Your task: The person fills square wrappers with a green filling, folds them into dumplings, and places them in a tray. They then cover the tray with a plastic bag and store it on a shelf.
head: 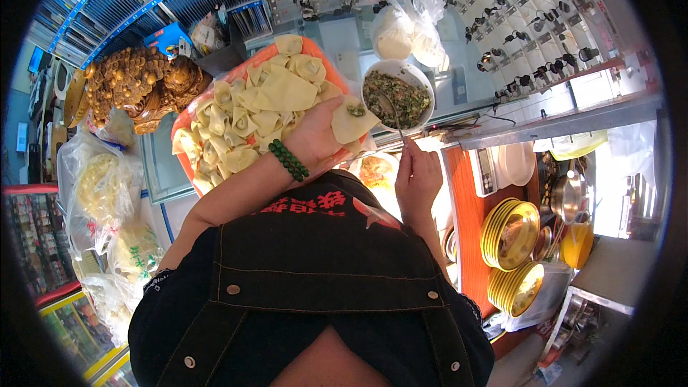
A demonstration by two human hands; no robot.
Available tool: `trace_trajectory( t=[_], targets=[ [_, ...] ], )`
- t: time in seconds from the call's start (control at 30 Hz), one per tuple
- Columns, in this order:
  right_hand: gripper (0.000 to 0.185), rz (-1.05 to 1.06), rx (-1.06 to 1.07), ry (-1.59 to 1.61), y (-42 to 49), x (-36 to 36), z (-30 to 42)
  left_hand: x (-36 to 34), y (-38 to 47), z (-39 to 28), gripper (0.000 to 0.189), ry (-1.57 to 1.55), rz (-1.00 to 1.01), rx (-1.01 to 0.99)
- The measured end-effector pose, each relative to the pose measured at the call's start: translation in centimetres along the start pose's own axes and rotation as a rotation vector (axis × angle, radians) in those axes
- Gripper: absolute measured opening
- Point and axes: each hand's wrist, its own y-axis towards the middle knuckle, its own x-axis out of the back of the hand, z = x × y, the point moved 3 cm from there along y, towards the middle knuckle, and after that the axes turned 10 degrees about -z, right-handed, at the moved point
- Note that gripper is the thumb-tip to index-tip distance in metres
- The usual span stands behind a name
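Observation:
My left hand [321, 134], with a green bead bracelet on its wrist, holds a flat wonton wrapper [349, 128] over the right edge of an orange tray [180, 142]. A small dab of green filling [356, 110] sits on that wrapper. Folded wontons [228, 123] are heaped in the tray, and a loose flat wrapper [285, 88] lies across them. My right hand [418, 174] grips the handle of a metal spoon [399, 121]. The spoon's bowl rests in the chopped meat and greens filling [400, 91] inside a white bowl [428, 116].
Behind the white bowl stand knotted clear plastic bags [411, 32] on the glass counter [344, 59]. A carved wooden ornament [150, 86] is left of the tray. Plastic bags of food [99, 188] hang lower left. Stacked yellow plates [510, 234] and a scale [484, 172] are at right.

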Motion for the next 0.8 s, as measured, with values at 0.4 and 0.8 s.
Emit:
trace_trajectory(
  t=[0.4, 0.8],
  targets=[
    [0.008, 0.055, 0.092, -0.275, 8.1, -2.7, -7.7, -2.5, -3.2, -2.4, 0.048, -0.367, 0.382, 0.224],
    [0.012, 0.096, -0.302, 0.440, 8.5, 0.3, -4.7, -2.0, -1.3, -1.7, 0.042, -0.006, 0.212, -0.103]
  ],
)
